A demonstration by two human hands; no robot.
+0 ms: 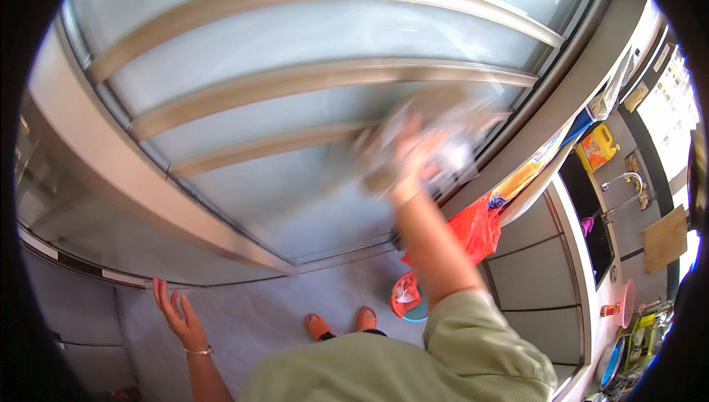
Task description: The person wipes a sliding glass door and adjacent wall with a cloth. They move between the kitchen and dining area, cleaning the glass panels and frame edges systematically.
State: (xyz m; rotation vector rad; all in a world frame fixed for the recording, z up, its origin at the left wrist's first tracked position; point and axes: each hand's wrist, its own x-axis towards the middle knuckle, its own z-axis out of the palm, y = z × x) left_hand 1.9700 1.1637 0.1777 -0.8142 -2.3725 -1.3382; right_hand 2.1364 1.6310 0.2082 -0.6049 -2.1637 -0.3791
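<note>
My right hand (415, 153) is raised at the frosted-glass panel of a door (310, 197) with beige crossbars (327, 75). It is blurred by motion and holds a greyish cloth (376, 172), also blurred, over the lower right part of the panel. How the fingers grip the cloth is hard to make out. My left hand (180, 316) is at the lower left with its fingers apart and nothing in it. A bracelet circles that wrist. The hand appears above the grey floor, near the bottom track of the neighbouring panel.
A red plastic bag (479, 230) hangs at the right, above a small bin (407, 298) with a red liner. Further right runs a counter with a sink (592, 219), a faucet (631, 180), a yellow jug (598, 147), a cutting board (664, 241) and a pink basket (626, 302).
</note>
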